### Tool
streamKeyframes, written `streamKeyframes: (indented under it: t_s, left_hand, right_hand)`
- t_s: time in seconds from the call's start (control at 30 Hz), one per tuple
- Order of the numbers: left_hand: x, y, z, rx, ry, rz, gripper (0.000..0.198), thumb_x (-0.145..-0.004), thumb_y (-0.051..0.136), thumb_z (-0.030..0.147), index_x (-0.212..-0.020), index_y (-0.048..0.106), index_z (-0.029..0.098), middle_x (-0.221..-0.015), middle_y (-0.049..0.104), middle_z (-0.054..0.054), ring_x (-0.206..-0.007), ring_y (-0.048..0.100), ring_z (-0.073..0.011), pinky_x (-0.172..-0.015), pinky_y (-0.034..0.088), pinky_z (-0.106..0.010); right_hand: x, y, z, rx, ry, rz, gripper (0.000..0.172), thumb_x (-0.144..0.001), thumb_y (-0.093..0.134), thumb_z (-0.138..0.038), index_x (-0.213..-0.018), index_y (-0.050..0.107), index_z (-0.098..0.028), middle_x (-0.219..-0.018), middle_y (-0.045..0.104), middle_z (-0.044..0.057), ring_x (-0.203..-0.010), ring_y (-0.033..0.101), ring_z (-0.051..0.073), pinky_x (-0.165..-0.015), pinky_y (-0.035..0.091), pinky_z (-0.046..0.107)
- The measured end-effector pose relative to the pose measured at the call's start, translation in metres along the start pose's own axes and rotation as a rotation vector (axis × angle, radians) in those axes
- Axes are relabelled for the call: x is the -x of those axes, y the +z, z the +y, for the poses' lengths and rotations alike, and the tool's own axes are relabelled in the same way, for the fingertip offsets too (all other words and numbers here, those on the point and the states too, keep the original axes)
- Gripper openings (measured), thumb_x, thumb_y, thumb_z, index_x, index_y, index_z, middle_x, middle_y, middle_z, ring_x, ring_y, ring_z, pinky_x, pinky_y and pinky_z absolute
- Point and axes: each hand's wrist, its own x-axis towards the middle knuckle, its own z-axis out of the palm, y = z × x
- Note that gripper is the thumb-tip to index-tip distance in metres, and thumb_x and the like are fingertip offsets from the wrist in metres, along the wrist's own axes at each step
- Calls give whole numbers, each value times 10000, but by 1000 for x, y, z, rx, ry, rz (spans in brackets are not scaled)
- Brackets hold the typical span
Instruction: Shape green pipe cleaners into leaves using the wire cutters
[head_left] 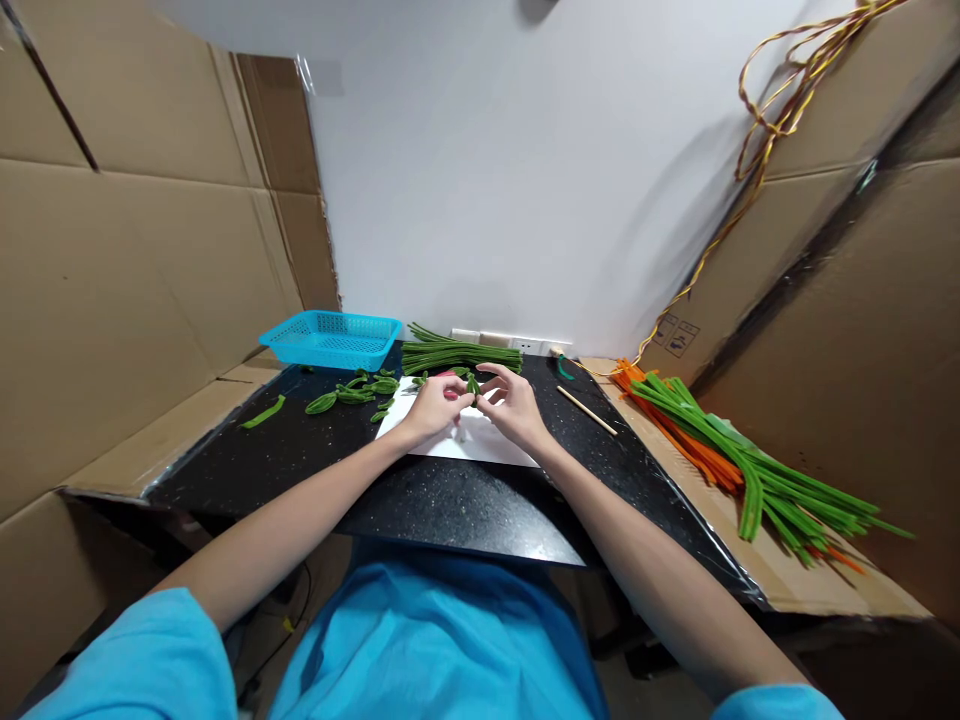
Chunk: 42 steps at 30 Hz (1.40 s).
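Piece (pixel 473 386): small, green and fuzzy-looking, between the two hands' fingers, above the paper; its exact form is too small to tell.
Left hand (pixel 433 408): fingertips pinching the piece from its left side.
Right hand (pixel 514 406): thumb and fingertips closed on the piece from the right, forefinger arched above it.
Paper (pixel 480 446): white, under the fingers, flat on the tabletop (pixel 465 505).
Red object (pixel 451 394): just behind the left fingers, mostly hidden; cannot tell what it is.
Loops (pixel 322 403): several green bent pieces left of the fingers; these look already shaped.
Stems (pixel 459 358): a thick dark green bundle beyond the fingers, straight, so apparently unworked; plenty seems left.
Progress: judged from the loops and stems, partway along, with one piece in hand.
Basket (pixel 330 342): blue, beyond the fingers to the left.
Stick (pixel 586 411): right of the fingers, lying slantwise.
Bright bundles (pixel 757 470): green and orange, farther right, on cardboard.
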Motion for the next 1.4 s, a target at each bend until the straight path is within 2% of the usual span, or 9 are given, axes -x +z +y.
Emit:
streamKeyframes:
  t_s: [0.13, 0.37, 0.53, 0.73, 0.83, 0.97, 1.1, 1.27, 1.4]
  left_hand:
    - [-2, 0, 0, 37, -9, -4, 317, -806, 798, 425, -767, 668, 138, -818, 672, -35, -479, 587, -100, -480, 475, -246]
    - [-2, -2, 1, 67, -19, -28, 316, -820, 812, 409, -787, 656, 136, -799, 653, -23, -515, 613, -103, -478, 463, -226]
    - [-1, -4, -1, 104, -40, -42, 356, -847, 803, 464, -879, 624, 158, -782, 631, -2, -514, 613, -102, -413, 437, -193]
    - [-3, -5, -10, 158, -85, -88, 313, -989, 649, 481, -919, 576, 184, -619, 558, 51, -373, 528, -75, -338, 361, -156]
    - [-2, -3, -7, 194, -97, -133, 340, -1005, 625, 506, -915, 547, 188, -659, 617, 27, -341, 523, -74, -302, 324, -157]
    - [1, 0, 0, 244, -112, -196, 395, -984, 645, 559, -947, 539, 180, -801, 712, -42, -396, 607, -95, -293, 333, -153]
    - [5, 4, 1, 293, -132, -223, 455, -963, 647, 619, -966, 531, 179, -810, 709, -38, -393, 600, -90, -281, 343, -153]
    - [7, 9, 1, 346, -137, -268, 572, -906, 656, 720, -999, 564, 164, -913, 713, -64, -438, 640, -103, -279, 383, -168]
    - [6, 8, 3, 340, -124, -292, 586, -854, 723, 717, -931, 589, 152, -810, 697, -42, -449, 656, -116, -306, 417, -166]
  right_hand:
    - [0, 0, 0, -14, 11, -10, 520, -760, 692, -247, -1275, 682, -179, -871, 780, 51, -633, 685, 175, -542, 525, 265]
    - [0, -1, 1, -63, 32, -13, 426, -787, 684, -249, -1204, 696, -163, -884, 780, 63, -611, 682, 162, -507, 520, 246]
    - [1, -4, 3, -28, -43, -47, 435, -876, 686, -309, -1290, 672, -178, -927, 780, 65, -630, 678, 157, -560, 535, 258]
    - [0, -10, 16, 253, -201, -73, 419, -1031, 467, -204, -1405, 654, -228, -996, 796, 47, -655, 679, 143, -704, 531, 272]
    - [-1, -11, 25, 390, -248, -60, 420, -1003, 534, -173, -1391, 682, -232, -1054, 816, 62, -734, 718, 167, -762, 536, 282]
    - [-1, -10, 30, 426, -225, -3, 345, -979, 598, -201, -1288, 747, -235, -1074, 830, 69, -704, 720, 176, -700, 542, 282]
    - [0, -11, 29, 437, -206, 53, 291, -998, 584, -224, -1207, 786, -231, -1055, 840, 67, -676, 717, 177, -680, 543, 283]
    - [3, -11, 26, 454, -233, 62, 266, -998, 610, -233, -1173, 809, -257, -1098, 837, 56, -683, 714, 167, -705, 536, 276]
    - [3, -11, 27, 460, -246, 83, 291, -988, 615, -224, -1215, 794, -260, -1032, 841, 48, -661, 708, 167, -711, 535, 278]
